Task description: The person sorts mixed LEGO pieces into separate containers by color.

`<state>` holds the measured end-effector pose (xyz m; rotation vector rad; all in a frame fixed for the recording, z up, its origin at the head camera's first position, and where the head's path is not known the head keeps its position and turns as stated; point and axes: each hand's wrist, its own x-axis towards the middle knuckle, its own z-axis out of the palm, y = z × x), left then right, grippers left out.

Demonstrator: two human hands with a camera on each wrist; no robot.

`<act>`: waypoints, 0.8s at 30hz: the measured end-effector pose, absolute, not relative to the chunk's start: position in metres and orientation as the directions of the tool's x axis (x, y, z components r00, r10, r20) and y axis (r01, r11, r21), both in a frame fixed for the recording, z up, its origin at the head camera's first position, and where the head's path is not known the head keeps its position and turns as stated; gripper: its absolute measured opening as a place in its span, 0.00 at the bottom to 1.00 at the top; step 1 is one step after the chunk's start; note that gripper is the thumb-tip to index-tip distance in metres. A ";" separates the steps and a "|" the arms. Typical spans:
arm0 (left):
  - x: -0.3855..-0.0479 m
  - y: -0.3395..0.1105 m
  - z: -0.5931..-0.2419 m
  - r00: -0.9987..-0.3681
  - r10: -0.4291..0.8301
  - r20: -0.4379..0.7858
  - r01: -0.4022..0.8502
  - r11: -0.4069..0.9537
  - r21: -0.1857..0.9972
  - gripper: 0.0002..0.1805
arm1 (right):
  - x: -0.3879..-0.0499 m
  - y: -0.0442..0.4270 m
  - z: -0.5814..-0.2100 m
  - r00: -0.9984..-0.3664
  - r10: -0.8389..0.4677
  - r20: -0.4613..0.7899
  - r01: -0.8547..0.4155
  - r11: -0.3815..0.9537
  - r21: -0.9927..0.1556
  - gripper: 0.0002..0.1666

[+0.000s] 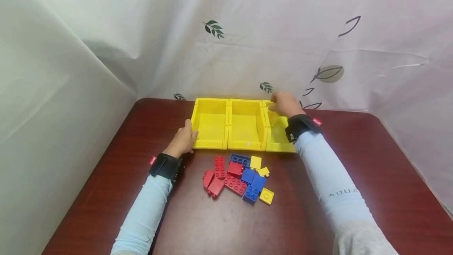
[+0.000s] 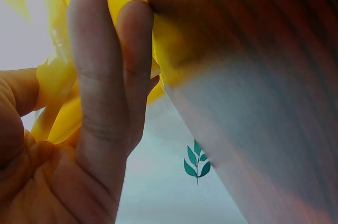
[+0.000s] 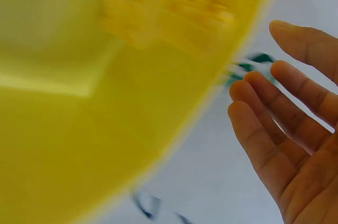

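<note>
At the yellow bins (image 1: pixel 210 144), left fingers (image 2: pixel 97 76) grip the leftmost; right fingers (image 3: pixel 259 147) spread loosely, empty.

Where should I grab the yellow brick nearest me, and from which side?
Pinch the yellow brick by its near and far edges, probably from the right: its ringed face points up, those edges look free, a blue brick crowds its left.

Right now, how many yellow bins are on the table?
3, side by side: left bin nearest the left hand, middle bin, and right bin nearest the right hand.
</note>
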<state>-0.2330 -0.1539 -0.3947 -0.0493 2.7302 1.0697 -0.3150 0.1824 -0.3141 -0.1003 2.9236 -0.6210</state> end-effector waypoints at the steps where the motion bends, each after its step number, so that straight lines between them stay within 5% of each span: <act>1: -0.233 -0.154 -0.395 -0.978 0.045 -0.205 -0.106 0.735 0.669 0.25 | -0.310 0.183 -0.310 -0.988 -0.109 -0.111 -0.055 0.911 -0.409 0.21; 11: -0.234 -0.152 -0.393 -0.979 0.064 -0.196 -0.086 0.739 0.669 0.24 | -0.228 0.168 -0.300 -0.927 -0.347 0.144 -0.376 0.873 -0.310 0.21; 24: -0.232 -0.152 -0.391 -0.977 0.061 -0.203 -0.093 0.738 0.669 0.24 | -0.170 0.155 -0.362 -0.929 -0.368 0.026 -0.349 0.853 -0.387 0.21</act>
